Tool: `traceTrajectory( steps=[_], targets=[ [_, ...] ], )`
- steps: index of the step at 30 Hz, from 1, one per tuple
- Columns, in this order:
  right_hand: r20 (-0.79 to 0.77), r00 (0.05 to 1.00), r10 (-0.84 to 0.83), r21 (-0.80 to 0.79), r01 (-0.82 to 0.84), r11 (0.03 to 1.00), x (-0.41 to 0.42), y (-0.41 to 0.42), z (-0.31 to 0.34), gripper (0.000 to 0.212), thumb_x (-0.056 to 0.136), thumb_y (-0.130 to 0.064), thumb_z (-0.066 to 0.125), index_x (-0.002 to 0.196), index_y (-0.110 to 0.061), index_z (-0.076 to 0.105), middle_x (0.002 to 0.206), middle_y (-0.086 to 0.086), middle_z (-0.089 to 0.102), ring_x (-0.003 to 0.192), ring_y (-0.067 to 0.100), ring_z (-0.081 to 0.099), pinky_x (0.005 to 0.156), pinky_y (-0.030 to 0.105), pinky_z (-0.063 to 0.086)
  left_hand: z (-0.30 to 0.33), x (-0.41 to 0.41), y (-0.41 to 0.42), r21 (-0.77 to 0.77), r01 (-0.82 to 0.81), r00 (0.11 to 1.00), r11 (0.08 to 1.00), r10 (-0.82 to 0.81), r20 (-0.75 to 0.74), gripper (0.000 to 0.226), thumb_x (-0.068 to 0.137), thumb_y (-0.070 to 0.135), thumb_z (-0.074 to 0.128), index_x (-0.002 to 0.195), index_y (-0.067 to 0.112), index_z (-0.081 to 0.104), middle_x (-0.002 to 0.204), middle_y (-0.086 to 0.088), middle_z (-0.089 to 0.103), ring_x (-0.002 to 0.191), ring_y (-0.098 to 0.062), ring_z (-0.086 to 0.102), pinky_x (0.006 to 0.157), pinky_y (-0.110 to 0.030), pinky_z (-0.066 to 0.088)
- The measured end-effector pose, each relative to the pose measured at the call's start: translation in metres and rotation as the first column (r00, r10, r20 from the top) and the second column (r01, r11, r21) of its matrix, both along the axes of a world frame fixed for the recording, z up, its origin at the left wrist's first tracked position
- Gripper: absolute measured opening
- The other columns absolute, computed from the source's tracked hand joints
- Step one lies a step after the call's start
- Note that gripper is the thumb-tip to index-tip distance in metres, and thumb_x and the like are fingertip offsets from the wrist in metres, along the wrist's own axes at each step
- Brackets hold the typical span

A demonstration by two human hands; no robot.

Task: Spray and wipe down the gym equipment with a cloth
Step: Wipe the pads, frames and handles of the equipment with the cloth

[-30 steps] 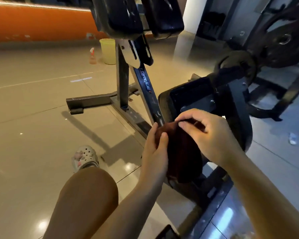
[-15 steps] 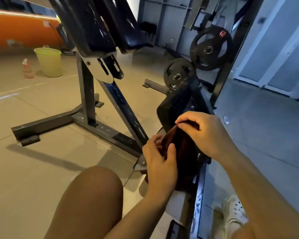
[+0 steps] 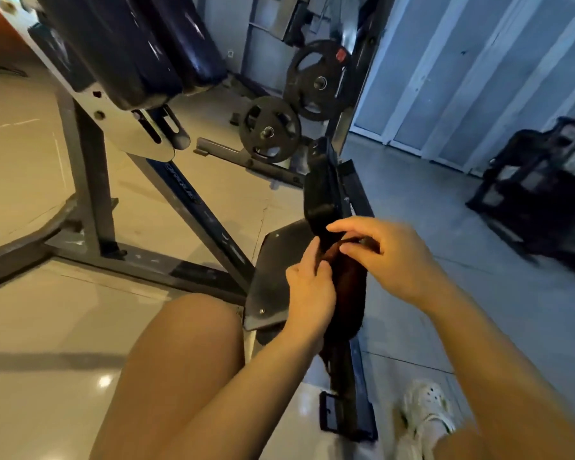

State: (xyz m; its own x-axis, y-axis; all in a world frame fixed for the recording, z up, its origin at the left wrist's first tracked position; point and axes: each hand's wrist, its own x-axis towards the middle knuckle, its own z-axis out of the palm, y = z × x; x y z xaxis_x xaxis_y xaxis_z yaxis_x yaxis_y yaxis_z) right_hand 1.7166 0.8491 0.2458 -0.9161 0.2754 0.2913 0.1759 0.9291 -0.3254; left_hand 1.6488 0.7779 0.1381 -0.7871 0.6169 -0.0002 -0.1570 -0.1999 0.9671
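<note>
1. Head view, the change: we have swung our gaze to the right, so the two weight plates (image 3: 316, 79) on their rack and the pale folding doors (image 3: 472, 74) now fill the upper part, while the yellow bucket and the spray bottle seen earlier on the left have dropped out of view.

2. Head view, the hands: our left hand (image 3: 309, 293) has its fingers curled around the near side of the dark brown cloth (image 3: 347, 287), and our right hand (image 3: 389, 257) pinches the cloth's top edge between thumb and fingertips. A second ago the left palm lay flatter against the cloth; now it grips.

3. Head view, where the cloth is: it hangs bunched between both hands, draped against the black upright pad (image 3: 322, 190) of the machine and over the dark footplate (image 3: 273, 270). We cannot tell how firmly it presses on the pad.

4. What this means, as we judge it: we seem to be regathering or refolding the cloth rather than rubbing, so the wipe on this lower section is paused. The sprayer is not in view, so any further spraying would call for fetching it.

5. Head view, the rest: the large padded rest (image 3: 123, 51) on its grey frame (image 3: 87, 180) stands to the left, our bare knee (image 3: 186, 343) fills the foreground, and a white perforated shoe (image 3: 429, 413) shows at lower right.
</note>
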Motion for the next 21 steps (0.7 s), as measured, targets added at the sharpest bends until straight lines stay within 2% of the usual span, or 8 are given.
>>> traceTrajectory(
  steps=[2, 3, 7, 12, 15, 18, 21],
  targets=[
    [0.006, 1.0, -0.017, -0.017, 0.017, 1.0, -0.005, -0.004, 0.001, 0.033, 0.095, -0.015, 0.059, 0.122, -0.033, 0.063, 0.101, -0.022, 0.063, 0.101, -0.001, 0.058, 0.088, 0.006, 0.041, 0.0, -0.018, -0.008, -0.032, 0.017, 0.998, 0.999, -0.019, -0.063, 0.035, 0.09, 0.027, 0.043, 0.116, 0.047, 0.056, 0.129, -0.005, 0.05, 0.117, -0.018, 0.053, 0.105, -0.043, 0.044],
    [0.001, 1.0, -0.026, -0.022, 0.026, 0.999, -0.006, -0.005, 0.002, 0.034, 0.095, -0.014, 0.059, 0.121, -0.034, 0.063, 0.099, -0.024, 0.063, 0.1, -0.002, 0.059, 0.088, 0.006, 0.042, -0.002, -0.026, -0.011, -0.054, 0.016, 0.992, 0.998, -0.022, -0.123, 0.032, 0.088, 0.024, 0.045, 0.109, 0.043, 0.06, 0.126, -0.006, 0.051, 0.115, -0.016, 0.054, 0.105, -0.042, 0.045],
    [-0.042, 0.997, -0.069, -0.033, 0.068, 0.997, -0.008, -0.008, 0.003, 0.035, 0.094, -0.014, 0.06, 0.113, -0.044, 0.06, 0.096, -0.029, 0.06, 0.09, -0.012, 0.057, 0.079, 0.001, 0.042, -0.002, -0.047, -0.023, -0.16, 0.002, 0.951, 0.987, -0.051, -0.305, 0.021, 0.096, 0.016, 0.051, 0.109, 0.029, 0.062, 0.124, -0.005, 0.047, 0.112, -0.012, 0.05, 0.104, -0.029, 0.041],
    [-0.053, 0.99, -0.13, -0.09, 0.125, 0.988, -0.003, -0.014, -0.001, 0.035, 0.094, -0.014, 0.06, 0.11, -0.044, 0.059, 0.093, -0.027, 0.062, 0.085, -0.012, 0.058, 0.077, 0.004, 0.046, -0.001, -0.059, -0.026, -0.29, 0.05, 0.917, 0.956, -0.159, -0.365, 0.008, 0.094, 0.023, 0.059, 0.098, 0.03, 0.061, 0.118, -0.003, 0.04, 0.111, -0.013, 0.041, 0.095, -0.022, 0.033],
    [-0.071, 0.986, -0.153, -0.125, 0.143, 0.982, -0.002, -0.013, -0.006, 0.04, 0.091, -0.011, 0.063, 0.103, -0.049, 0.06, 0.093, -0.026, 0.063, 0.086, -0.009, 0.06, 0.076, 0.006, 0.047, -0.001, -0.069, -0.029, -0.308, -0.073, 0.88, 0.949, -0.084, -0.468, 0.007, 0.095, 0.025, 0.059, 0.097, 0.031, 0.062, 0.111, 0.0, 0.038, 0.11, -0.015, 0.041, 0.092, -0.022, 0.032],
    [-0.047, 0.988, -0.148, -0.196, 0.136, 0.971, -0.009, -0.014, -0.016, 0.043, 0.091, -0.009, 0.063, 0.099, -0.05, 0.058, 0.092, -0.024, 0.063, 0.081, -0.007, 0.062, 0.07, 0.009, 0.048, 0.002, -0.082, -0.032, -0.283, -0.231, 0.79, 0.931, 0.01, -0.614, 0.011, 0.097, 0.026, 0.055, 0.103, 0.028, 0.063, 0.105, 0.003, 0.037, 0.1, -0.009, 0.035, 0.084, -0.022, 0.033],
    [-0.083, 0.984, -0.157, -0.187, 0.139, 0.973, -0.026, -0.014, -0.029, 0.041, 0.091, -0.007, 0.064, 0.103, -0.046, 0.058, 0.096, -0.023, 0.062, 0.091, -0.006, 0.061, 0.078, 0.007, 0.047, 0.011, -0.094, -0.026, -0.207, -0.383, 0.706, 0.9, 0.141, -0.693, 0.013, 0.097, 0.025, 0.054, 0.104, 0.026, 0.065, 0.099, 0.003, 0.037, 0.095, -0.009, 0.031, 0.076, -0.026, 0.034]
  ],
)
